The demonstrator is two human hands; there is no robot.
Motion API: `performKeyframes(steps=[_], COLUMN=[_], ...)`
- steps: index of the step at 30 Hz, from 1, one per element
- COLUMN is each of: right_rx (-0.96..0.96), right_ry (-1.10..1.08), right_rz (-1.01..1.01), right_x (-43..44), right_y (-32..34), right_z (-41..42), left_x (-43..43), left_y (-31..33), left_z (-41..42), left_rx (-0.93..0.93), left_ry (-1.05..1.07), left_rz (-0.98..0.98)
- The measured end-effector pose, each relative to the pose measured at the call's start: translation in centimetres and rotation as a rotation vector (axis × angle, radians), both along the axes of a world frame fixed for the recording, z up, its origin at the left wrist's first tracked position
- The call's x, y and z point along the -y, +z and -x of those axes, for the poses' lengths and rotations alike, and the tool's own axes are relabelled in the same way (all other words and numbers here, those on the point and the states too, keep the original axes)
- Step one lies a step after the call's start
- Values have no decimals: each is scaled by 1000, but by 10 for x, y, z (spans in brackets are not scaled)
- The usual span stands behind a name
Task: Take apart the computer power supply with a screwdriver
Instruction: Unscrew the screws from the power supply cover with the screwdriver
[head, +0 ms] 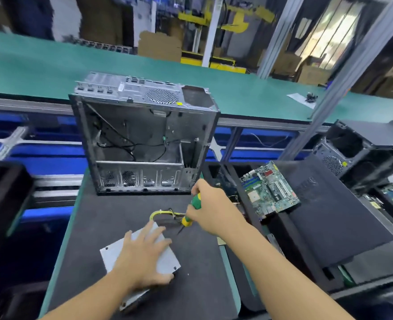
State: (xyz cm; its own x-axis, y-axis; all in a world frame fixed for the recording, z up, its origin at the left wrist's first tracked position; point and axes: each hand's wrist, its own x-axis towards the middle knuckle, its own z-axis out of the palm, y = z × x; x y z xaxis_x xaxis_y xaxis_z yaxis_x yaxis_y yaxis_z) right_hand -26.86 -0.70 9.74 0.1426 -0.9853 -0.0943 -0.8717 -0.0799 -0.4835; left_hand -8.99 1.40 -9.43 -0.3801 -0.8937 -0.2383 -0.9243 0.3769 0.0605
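Observation:
The power supply (167, 257), a flat silver metal box, lies on the dark mat in front of me. A bundle of yellow and black cables (160, 214) loops out of its far end. My left hand (142, 259) presses flat on its top, fingers spread and thumb hooked over the near right edge. My right hand (210, 207) grips a screwdriver (192, 210) with a green and yellow handle. Its dark tip points down at the mat just beyond the supply's far right corner.
An empty open computer case (142, 139) stands upright behind the mat (200, 273). A green motherboard (269, 189) rests on black foam trays at the right, beside a black side panel (336, 215) and another case (361, 148). A green conveyor belt (248, 88) runs across the back.

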Motion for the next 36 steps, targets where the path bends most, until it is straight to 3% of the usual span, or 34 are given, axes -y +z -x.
performKeyframes(steps=[3, 7, 11, 19, 28, 36], right_rx=[-32, -48, -58, -66, -196, -168], right_ry=[50, 71, 71, 86, 123, 129], right_rz=[3, -7, -9, -46, -70, -91], right_x=[-6, -12, -12, -7, -4, -3], right_y=[-2, -11, -18, -26, -28, -24], right_z=[-1, 0, 3, -4, -8, -8], left_x=[0, -7, 3, 12, 12, 17], left_y=[3, -9, -17, -19, -18, -13], left_z=[8, 12, 11, 20, 21, 21], left_rx=[-150, -408, -662, -617, -640, -709], left_ry=[269, 144, 259, 382, 411, 367], left_rz=[60, 203, 252, 242, 232, 212])
